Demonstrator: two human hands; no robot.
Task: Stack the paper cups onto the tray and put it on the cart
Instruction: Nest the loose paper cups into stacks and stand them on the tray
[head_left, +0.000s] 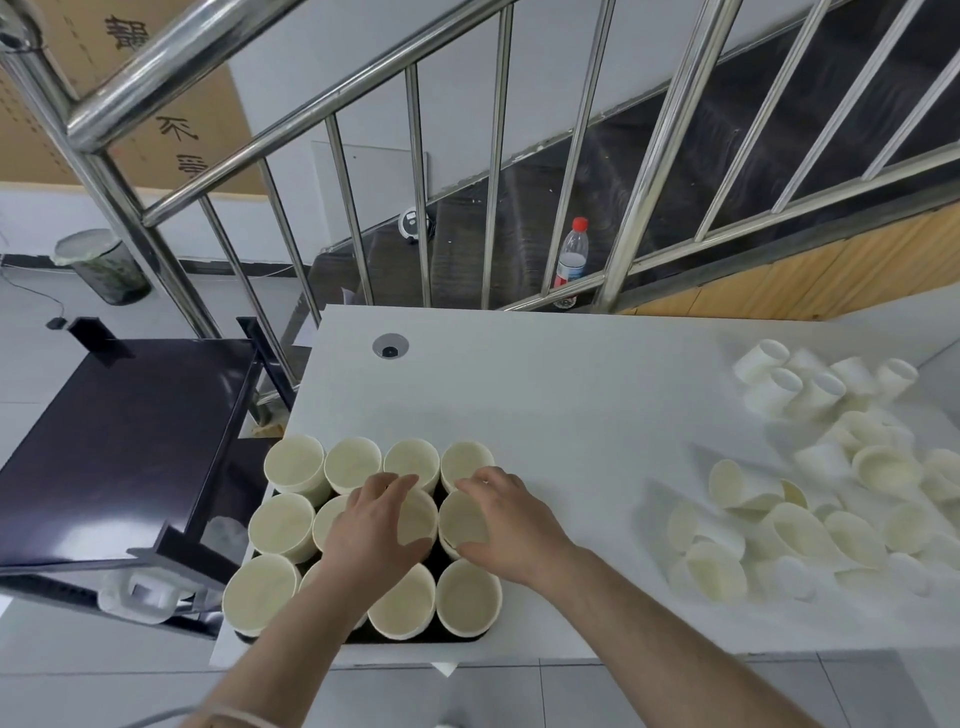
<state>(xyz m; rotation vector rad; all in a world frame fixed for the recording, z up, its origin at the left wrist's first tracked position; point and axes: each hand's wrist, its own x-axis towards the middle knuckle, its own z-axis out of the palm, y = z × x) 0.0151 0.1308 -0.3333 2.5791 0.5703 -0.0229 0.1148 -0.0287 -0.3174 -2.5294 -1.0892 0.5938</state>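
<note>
Paper cups (294, 463) fill the dark tray (415, 638) on the tabletop (571, 374). Left hand (376, 525) and right hand (501, 519) each curl round a middle-row cup; the cart (124, 441) waits left, nearer the left hand.

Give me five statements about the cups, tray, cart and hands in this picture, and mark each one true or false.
1. The cups on the tray stand upright in rows. True.
2. The tray already sits on the cart. False: it lies on the white table, beside the cart.
3. Loose cups lie in a pile at the table's right side. True.
4. The left hand and right hand are both over the pile. False: both are at the cups on the tray.
5. The bottle behind the railing has a blue cap. False: its cap is red.
</note>
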